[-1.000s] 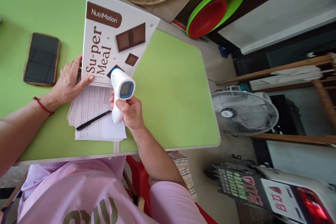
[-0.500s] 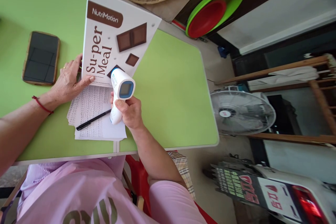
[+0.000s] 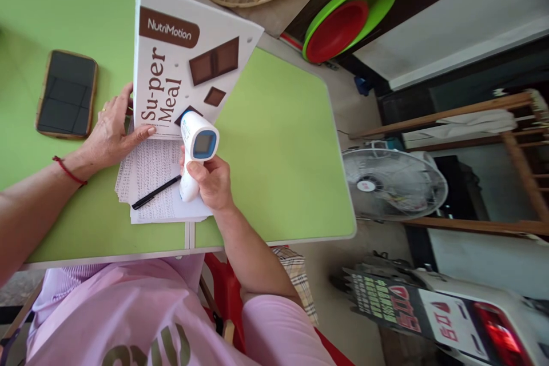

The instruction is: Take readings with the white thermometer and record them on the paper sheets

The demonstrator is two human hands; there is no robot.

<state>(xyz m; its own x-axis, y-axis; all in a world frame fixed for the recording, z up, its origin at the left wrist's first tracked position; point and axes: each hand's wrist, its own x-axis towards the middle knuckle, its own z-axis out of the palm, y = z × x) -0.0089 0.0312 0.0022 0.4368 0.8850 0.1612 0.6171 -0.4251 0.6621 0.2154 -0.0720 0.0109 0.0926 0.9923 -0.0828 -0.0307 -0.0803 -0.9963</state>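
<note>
Right grip point(image 3: 212, 183) clamped on one thermometer point(image 3: 195, 148), left grip point(image 3: 112, 134) flat, steadying one box point(image 3: 180, 63), one pen point(image 3: 155, 192).

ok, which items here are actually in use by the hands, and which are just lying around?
In use:
- white and blue infrared thermometer gun, in the right hand
- white NutriMotion Su-per Meal box, steadied by the left hand

Lying about:
- stack of printed paper sheets under the box
- black pen on the sheets
- dark smartphone in brown case
- green table
- white floor fan
</note>
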